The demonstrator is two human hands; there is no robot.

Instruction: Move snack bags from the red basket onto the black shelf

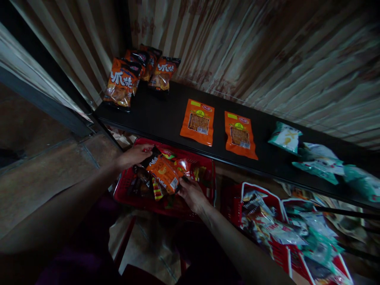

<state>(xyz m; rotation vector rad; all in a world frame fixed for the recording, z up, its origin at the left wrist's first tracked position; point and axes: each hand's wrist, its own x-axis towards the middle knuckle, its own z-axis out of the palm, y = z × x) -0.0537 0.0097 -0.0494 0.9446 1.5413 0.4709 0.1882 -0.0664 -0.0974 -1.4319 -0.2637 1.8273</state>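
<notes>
An orange and black snack bag [164, 171] is stretched between my two hands over a red basket [121, 193]. My left hand [136, 155] is closed on the bag's upper left end. At its lower right end, my right hand [190, 192] grips the other edge. Under the bag, the basket holds several colourful snack packets. On the black shelf [166, 114] behind, several similar orange and black bags [120, 84] stand at the left end. Two flat orange packets [198, 122] lie side by side nearer the middle.
Green and white bags [286, 137] lie along the shelf's right part. Below it on the right, red baskets [277, 194] hold more bagged snacks. A striped curtain [252, 51] hangs behind the shelf. A dark frame post [53, 59] rises on the left.
</notes>
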